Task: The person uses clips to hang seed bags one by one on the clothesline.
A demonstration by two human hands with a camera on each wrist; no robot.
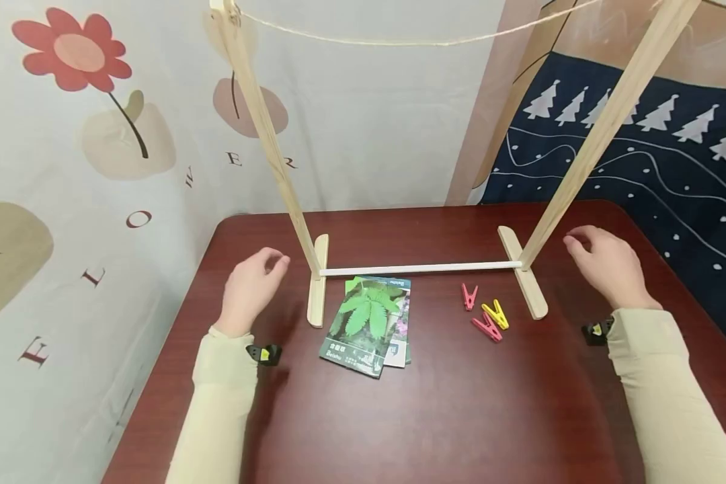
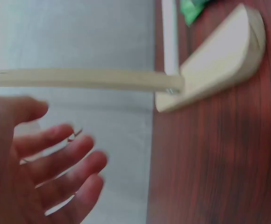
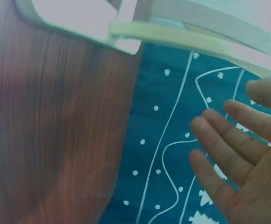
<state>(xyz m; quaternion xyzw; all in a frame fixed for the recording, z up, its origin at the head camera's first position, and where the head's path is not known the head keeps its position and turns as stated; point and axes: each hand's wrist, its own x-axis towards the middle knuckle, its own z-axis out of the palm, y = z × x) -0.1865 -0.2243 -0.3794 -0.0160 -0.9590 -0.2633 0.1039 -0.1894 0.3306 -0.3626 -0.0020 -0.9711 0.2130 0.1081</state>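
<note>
My left hand hovers over the table just left of a wooden frame, fingers loosely bent and holding nothing. On the other side, my right hand hangs beside the frame's right post, also with nothing in it. In both wrist views the fingers are spread and relaxed. A small stack of seed packets, the top one with a green leaf picture, lies near the left foot. Two red clothespins and a yellow clothespin lie near the right foot.
A thin string sags between the posts above. A white crossbar joins the feet low over the dark red table. Behind stand a flower-printed white sheet and a navy cloth with white trees.
</note>
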